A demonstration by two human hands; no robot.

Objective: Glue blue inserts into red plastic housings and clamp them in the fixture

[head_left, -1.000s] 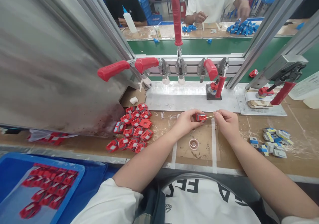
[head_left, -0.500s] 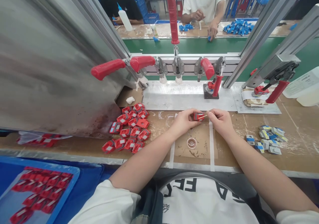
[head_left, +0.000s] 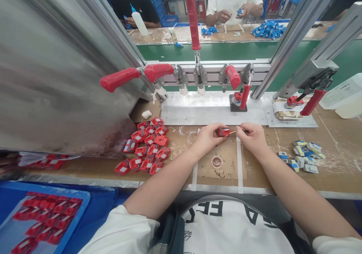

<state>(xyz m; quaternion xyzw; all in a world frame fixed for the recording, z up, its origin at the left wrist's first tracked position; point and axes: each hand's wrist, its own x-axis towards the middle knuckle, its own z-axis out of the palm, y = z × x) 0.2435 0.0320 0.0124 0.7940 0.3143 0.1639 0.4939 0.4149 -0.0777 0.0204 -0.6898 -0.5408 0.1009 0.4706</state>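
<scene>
**Stick tip at the red part, both hands pinching**

My left hand [head_left: 207, 138] pinches a small red part [head_left: 224, 132] between thumb and fingertips, lifted just above the tabletop [head_left: 333, 133]; my right hand [head_left: 251, 137] is pressed together on a thin stick [head_left: 233, 132], whose tip meets the part's right face; the two grips sit close, almost touching. Below them on the tabletop lies a small round dish [head_left: 217, 161]; left of my left grip a heap of red parts [head_left: 145, 146]; right of my right grip, well apart, a cluster of blue-grey pieces [head_left: 304, 156]; beyond both, a row of red-handled clamps [head_left: 195, 73]. To do this well, I judge I should hold the part steady, brace my wrists low, and guide the stick tip lightly; too much pressure could bend the stick or twist the part out of the pinch.
</scene>
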